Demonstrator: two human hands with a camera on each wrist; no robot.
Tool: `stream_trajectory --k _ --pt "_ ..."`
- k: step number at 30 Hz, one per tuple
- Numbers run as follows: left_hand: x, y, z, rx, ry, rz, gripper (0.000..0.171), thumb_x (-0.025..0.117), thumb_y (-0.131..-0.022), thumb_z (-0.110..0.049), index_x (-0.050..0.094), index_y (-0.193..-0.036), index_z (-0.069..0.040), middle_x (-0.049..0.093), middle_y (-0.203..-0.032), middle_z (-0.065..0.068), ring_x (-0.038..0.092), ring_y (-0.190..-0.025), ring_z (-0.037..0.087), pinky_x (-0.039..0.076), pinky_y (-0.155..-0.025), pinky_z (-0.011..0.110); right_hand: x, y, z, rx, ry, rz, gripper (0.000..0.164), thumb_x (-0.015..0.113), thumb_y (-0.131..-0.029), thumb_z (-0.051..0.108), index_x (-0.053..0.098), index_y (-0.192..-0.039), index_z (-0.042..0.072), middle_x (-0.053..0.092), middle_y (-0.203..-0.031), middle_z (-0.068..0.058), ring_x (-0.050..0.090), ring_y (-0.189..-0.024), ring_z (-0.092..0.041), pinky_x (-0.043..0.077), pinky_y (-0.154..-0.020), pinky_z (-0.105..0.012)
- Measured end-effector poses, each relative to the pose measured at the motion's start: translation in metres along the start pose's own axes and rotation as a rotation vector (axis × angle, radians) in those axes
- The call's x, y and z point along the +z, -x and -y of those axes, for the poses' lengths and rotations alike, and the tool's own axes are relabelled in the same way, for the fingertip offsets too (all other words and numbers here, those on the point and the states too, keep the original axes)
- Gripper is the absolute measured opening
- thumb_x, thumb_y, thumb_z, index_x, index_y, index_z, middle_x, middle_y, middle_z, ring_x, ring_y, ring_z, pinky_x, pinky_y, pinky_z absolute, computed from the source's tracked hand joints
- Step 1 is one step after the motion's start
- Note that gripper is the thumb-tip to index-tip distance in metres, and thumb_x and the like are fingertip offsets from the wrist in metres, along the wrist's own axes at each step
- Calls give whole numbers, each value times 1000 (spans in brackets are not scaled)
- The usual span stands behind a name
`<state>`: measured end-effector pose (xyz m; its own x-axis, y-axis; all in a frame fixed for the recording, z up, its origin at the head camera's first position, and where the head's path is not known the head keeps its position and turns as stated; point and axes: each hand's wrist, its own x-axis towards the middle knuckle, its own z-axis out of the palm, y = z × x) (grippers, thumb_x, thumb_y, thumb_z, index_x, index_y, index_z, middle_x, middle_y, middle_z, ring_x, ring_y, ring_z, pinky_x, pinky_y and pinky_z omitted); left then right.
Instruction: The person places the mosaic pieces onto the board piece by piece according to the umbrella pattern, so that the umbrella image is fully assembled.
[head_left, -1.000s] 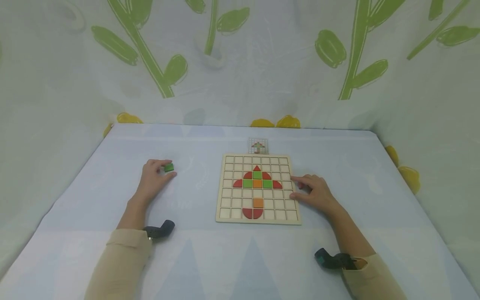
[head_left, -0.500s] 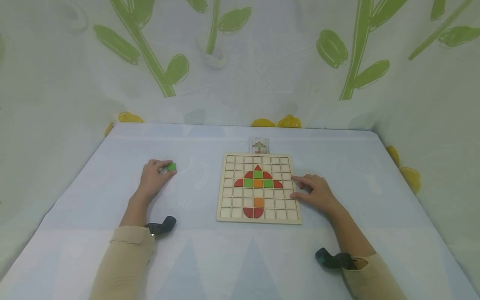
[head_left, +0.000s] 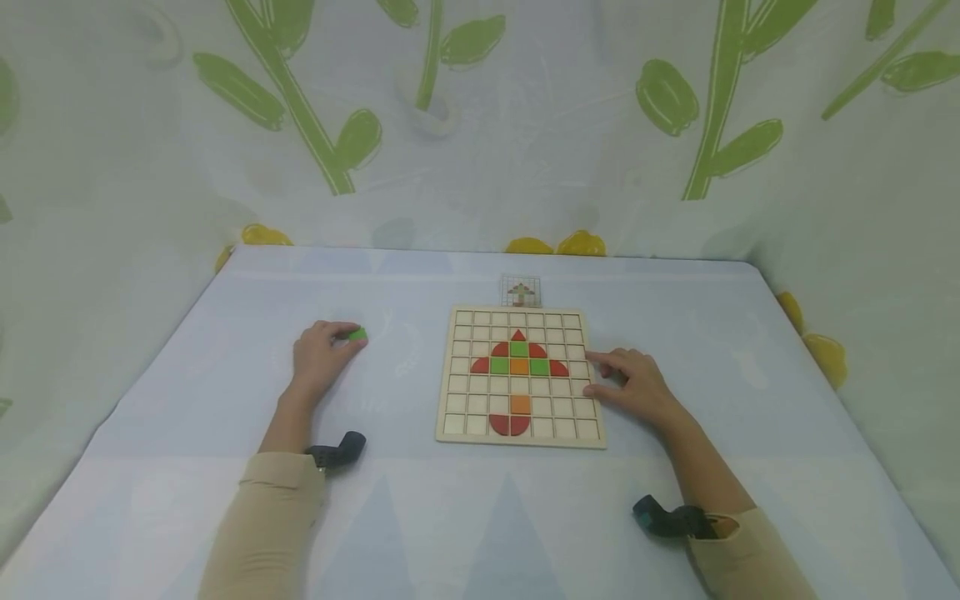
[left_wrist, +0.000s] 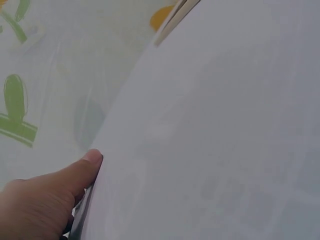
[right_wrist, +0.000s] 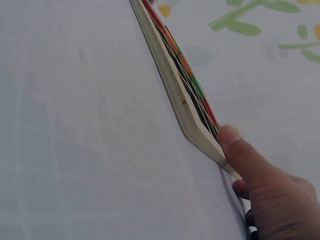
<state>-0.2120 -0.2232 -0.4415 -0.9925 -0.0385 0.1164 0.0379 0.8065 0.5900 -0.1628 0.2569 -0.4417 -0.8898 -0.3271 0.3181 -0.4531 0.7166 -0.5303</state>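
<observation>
Left of the board, my left hand (head_left: 321, 357) pinches a small green square tile (head_left: 358, 334) between thumb and fingers, close over the table. In the left wrist view the thumb (left_wrist: 75, 175) shows and the tile is hidden. My right hand (head_left: 633, 385) rests its thumb and forefinger on the right edge of the wooden grid board (head_left: 468, 383). Red, green and orange tiles lie in the board's cells: a red triangle (head_left: 518, 336) on top, a green and orange row (head_left: 519, 367) below, an orange square (head_left: 520, 405), and two red quarter-rounds (head_left: 509, 425) at the bottom.
A small pattern card (head_left: 521, 291) lies just behind the board, showing a similar coloured figure. White cloth with pale blue shapes covers the table (head_left: 405, 500). A leaf-printed curtain (head_left: 570, 125) stands at the back and sides.
My left hand has moved a little to the right with the green tile, nearer the board. The right hand stays on the board's edge, and the tiles on the board are unchanged.
</observation>
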Motion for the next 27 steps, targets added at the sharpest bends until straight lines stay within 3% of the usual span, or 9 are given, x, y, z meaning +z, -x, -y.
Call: stream_trajectory --k 7,19,27 --pt "7 0 -7 -19 16 -14 41 65 -88 -35 63 -119 -8 60 -113 16 49 -109 34 24 -96 55 0 0 -1 8 -5 7 49 80 -71 23 67 -116 7 54 -79 5 37 -72 -10 29 -65 -28" --pt "12 3 -21 47 54 0 37 69 -85 -31 66 -114 -8 59 -100 10 49 -92 25 29 -85 43 -2 -3 -1 29 -2 24 50 80 -72 25 67 -117 7 54 -80 3 38 -74 -12 29 -67 -30" --pt "19 5 -28 60 120 34 37 71 -83 -28 66 -113 -8 58 -98 9 48 -89 23 36 -78 36 -1 -1 0 34 -4 24 50 79 -72 25 67 -117 7 53 -78 4 38 -72 -11 30 -65 -28"
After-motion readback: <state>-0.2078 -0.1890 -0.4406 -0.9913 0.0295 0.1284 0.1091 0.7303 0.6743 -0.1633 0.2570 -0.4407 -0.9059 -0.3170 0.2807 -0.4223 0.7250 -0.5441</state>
